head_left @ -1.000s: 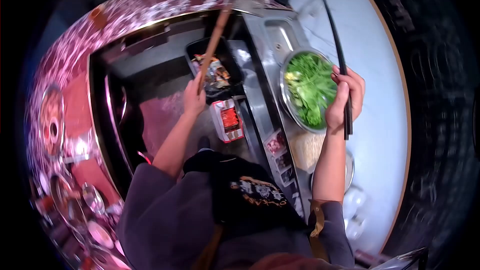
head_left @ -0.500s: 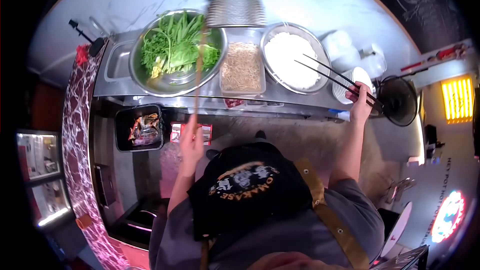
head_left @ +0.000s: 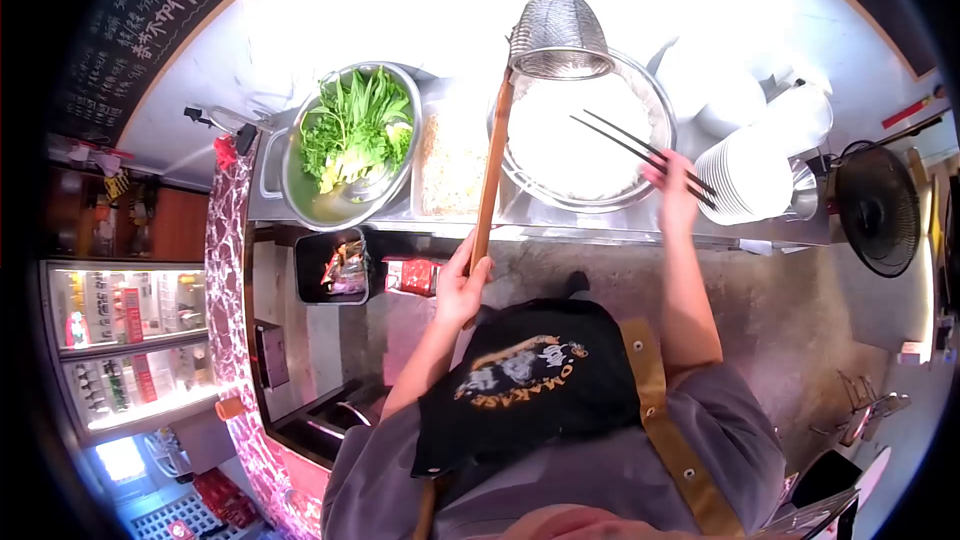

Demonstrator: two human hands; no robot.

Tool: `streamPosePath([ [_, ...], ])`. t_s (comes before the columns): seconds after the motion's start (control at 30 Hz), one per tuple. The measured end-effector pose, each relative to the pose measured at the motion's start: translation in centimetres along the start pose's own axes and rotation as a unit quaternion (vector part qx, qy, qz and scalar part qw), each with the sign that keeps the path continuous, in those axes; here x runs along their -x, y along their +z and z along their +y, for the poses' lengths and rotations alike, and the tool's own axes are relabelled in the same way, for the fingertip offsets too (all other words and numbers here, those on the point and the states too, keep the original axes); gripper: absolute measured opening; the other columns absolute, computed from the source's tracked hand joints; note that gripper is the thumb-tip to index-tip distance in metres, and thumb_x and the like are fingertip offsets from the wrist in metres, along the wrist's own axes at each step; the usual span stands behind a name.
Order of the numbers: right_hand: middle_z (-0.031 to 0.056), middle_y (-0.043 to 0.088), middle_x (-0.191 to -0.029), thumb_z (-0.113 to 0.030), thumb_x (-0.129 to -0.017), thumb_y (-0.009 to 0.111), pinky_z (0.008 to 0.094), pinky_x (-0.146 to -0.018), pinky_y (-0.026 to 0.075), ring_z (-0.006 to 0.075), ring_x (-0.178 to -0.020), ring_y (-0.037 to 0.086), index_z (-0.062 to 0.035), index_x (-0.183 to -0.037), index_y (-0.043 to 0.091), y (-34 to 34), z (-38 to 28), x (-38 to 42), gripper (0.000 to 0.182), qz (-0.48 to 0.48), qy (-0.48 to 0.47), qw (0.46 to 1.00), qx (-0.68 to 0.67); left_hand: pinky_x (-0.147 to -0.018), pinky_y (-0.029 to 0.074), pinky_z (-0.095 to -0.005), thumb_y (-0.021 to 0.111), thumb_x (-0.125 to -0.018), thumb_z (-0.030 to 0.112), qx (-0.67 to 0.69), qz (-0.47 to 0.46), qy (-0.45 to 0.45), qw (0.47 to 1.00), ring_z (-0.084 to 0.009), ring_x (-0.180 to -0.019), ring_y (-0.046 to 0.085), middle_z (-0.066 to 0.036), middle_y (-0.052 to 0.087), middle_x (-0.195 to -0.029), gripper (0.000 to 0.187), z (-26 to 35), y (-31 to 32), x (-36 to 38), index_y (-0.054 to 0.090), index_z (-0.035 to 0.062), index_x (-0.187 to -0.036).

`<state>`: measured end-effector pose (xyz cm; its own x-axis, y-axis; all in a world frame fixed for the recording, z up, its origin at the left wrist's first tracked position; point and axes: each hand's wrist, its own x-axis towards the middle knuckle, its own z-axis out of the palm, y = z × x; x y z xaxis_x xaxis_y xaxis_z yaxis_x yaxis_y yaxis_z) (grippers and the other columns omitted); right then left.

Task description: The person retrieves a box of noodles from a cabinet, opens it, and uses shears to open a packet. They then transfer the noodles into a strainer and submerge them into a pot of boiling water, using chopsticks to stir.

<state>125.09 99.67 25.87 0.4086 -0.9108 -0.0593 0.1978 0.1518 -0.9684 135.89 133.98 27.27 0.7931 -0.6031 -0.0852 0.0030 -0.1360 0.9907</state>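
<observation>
My left hand (head_left: 462, 285) is closed around the long wooden handle of a wire-mesh strainer (head_left: 562, 32). The mesh basket hangs over the far rim of a metal bowl (head_left: 663, 130), overlapping it in this view. White noodles (head_left: 575, 140) fill that bowl. In my right hand (head_left: 675, 190) is a pair of long black chopsticks (head_left: 635, 148), their tips reaching over the noodles. Left of the noodle bowl stands a clear tub (head_left: 455, 165) of pale, thin strands. Beyond it, a larger metal bowl (head_left: 300, 185) holds leafy greens (head_left: 355, 125).
Stacked white bowls (head_left: 745, 180) stand right of the noodles, with a black fan (head_left: 878, 210) beyond. On the floor below the counter are a black bin (head_left: 310, 285) and a red box (head_left: 410, 276). A marble-patterned ledge (head_left: 228, 270) and lit display fridge (head_left: 135, 340) lie left.
The strainer has moved right, from above the tub to the far side of the noodle bowl. My view has turned. The chopsticks stay over the noodles.
</observation>
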Motion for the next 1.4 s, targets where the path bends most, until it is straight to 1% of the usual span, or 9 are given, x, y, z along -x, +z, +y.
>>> streamPosePath([
  [0.13, 0.0232, 0.063, -0.094, -0.024, -0.098, 0.049, 0.0354, -0.07, 0.056, 0.0294, -0.074, 0.067, 0.009, -0.107, 0.053, 1.8, 2.6, -3.0, 0.035, 0.02, 0.024, 0.989, -0.148, -0.064, 0.046, -0.0203, 0.053, -0.093, 0.002, 0.003, 0.022, -0.025, 0.999, -0.0058, -0.068, 0.052, -0.002, 0.06, -0.087, 0.051, 1.3, 2.7, 0.9, 0.041, 0.0073, -0.142],
  [0.43, 0.0204, 0.067, -0.09, -0.026, -0.097, 0.047, 0.0358, -0.064, 0.056, 0.0268, -0.071, 0.067, 0.0029, -0.103, 0.056, -6.4, -3.2, -0.5, 0.031, 0.079, 0.05, 0.963, -0.252, -0.063, 0.047, -0.0225, 0.05, -0.095, 0.004, 0.109, 0.029, -0.038, 0.993, -0.0106, -0.067, 0.056, -0.009, 0.059, -0.084, 0.051, 4.5, 2.5, 0.1, 0.034, 0.0008, -0.143],
  [0.57, 0.0235, 0.068, -0.089, -0.025, -0.099, 0.043, 0.0337, -0.061, 0.059, 0.0259, -0.067, 0.069, 0.0036, -0.103, 0.058, -8.5, -6.8, -1.5, 0.032, 0.016, -0.009, 0.954, -0.3, -0.059, 0.047, -0.0214, 0.053, -0.093, 0.005, 0.118, 0.006, -0.049, 0.992, -0.0086, -0.062, 0.056, -0.005, 0.062, -0.082, 0.053, 5.5, 2.6, -1.0, 0.036, 0.0052, -0.143],
  [0.83, 0.0263, 0.067, -0.091, -0.025, -0.1, 0.041, 0.0348, -0.063, 0.06, 0.0275, -0.071, 0.07, 0.0043, -0.104, 0.058, -8.0, -14.3, -3.1, 0.034, -0.077, -0.113, 0.941, -0.31, -0.056, 0.045, -0.021, 0.054, -0.092, 0.004, 0.187, -0.021, -0.066, 0.98, -0.0088, -0.06, 0.056, -0.005, 0.063, -0.08, 0.051, 6.7, 4.5, -2.6, 0.04, 0.0043, -0.141],
  [1.0, 0.0278, 0.066, -0.094, -0.026, -0.101, 0.04, 0.0374, -0.068, 0.059, 0.0305, -0.073, 0.07, 0.0062, -0.104, 0.058, -7.8, -18.2, -4.1, 0.037, -0.155, -0.151, 0.919, -0.329, -0.055, 0.046, -0.0219, 0.054, -0.092, 0.006, 0.167, -0.028, -0.086, 0.982, -0.0098, -0.059, 0.057, -0.006, 0.063, -0.079, 0.051, 7.1, 4.4, -3.0, 0.039, 0.0035, -0.141],
  [1.13, 0.0257, 0.067, -0.091, -0.025, -0.099, 0.044, 0.0359, -0.069, 0.055, 0.0289, -0.07, 0.067, 0.0058, -0.102, 0.058, -7.0, -23.0, -4.9, 0.034, -0.159, -0.188, 0.901, -0.356, -0.057, 0.048, -0.0247, 0.053, -0.091, 0.005, 0.209, -0.05, -0.105, 0.971, -0.0125, -0.06, 0.058, -0.008, 0.063, -0.081, 0.05, 7.5, 4.1, -3.8, 0.04, 0.0016, -0.139],
  [1.17, 0.0261, 0.066, -0.092, -0.024, -0.098, 0.046, 0.0357, -0.071, 0.055, 0.0287, -0.073, 0.067, 0.005, -0.102, 0.058, -7.0, -24.5, -5.2, 0.032, -0.198, -0.2, 0.887, -0.365, -0.058, 0.049, -0.0257, 0.053, -0.091, 0.005, 0.228, -0.07, -0.111, 0.965, -0.0136, -0.06, 0.058, -0.009, 0.064, -0.082, 0.049, 7.7, 4.0, -4.0, 0.041, 0.0012, -0.139],
  [1.3, 0.0266, 0.065, -0.097, -0.023, -0.095, 0.049, 0.035, -0.071, 0.055, 0.0287, -0.079, 0.067, 0.004, -0.106, 0.058, -6.5, -30.5, -6.3, 0.03, -0.192, -0.246, 0.878, -0.364, -0.061, 0.05, -0.0274, 0.052, -0.09, 0.005, 0.251, -0.09, -0.149, 0.952, -0.0149, -0.063, 0.059, -0.011, 0.064, -0.085, 0.048, 8.5, 3.6, -4.4, 0.042, 0.0012, -0.137],
  [1.4, 0.0252, 0.063, -0.097, -0.022, -0.095, 0.049, 0.0406, -0.078, 0.053, 0.0304, -0.079, 0.066, 0.0044, -0.109, 0.057, -6.5, -34.1, -7.7, 0.031, -0.233, -0.253, 0.863, -0.371, -0.062, 0.051, -0.028, 0.052, -0.09, 0.006, 0.304, -0.111, -0.17, 0.931, -0.0152, -0.065, 0.06, -0.012, 0.065, -0.087, 0.047, 10.2, 3.6, -3.9, 0.043, 0.0004, -0.136],
])
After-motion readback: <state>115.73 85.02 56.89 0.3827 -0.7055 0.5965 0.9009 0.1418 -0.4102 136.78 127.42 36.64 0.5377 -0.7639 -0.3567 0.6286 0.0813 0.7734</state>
